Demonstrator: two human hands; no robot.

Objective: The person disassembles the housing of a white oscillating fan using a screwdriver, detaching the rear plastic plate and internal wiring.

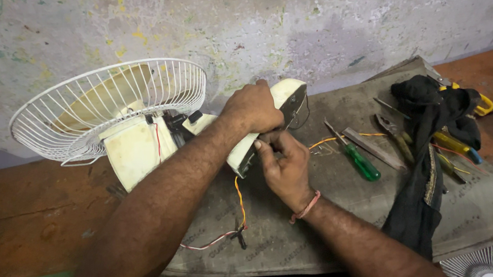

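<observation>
Head view: left hand (253,106) clamps over the cream fan base (263,128); right hand (285,163) pinches its lower edge. Beneath the base lies a grey mat (337,208) on an orange-brown floor (31,219) — behind it, a stained wall (307,18); right of it, a green screwdriver (357,158).
</observation>
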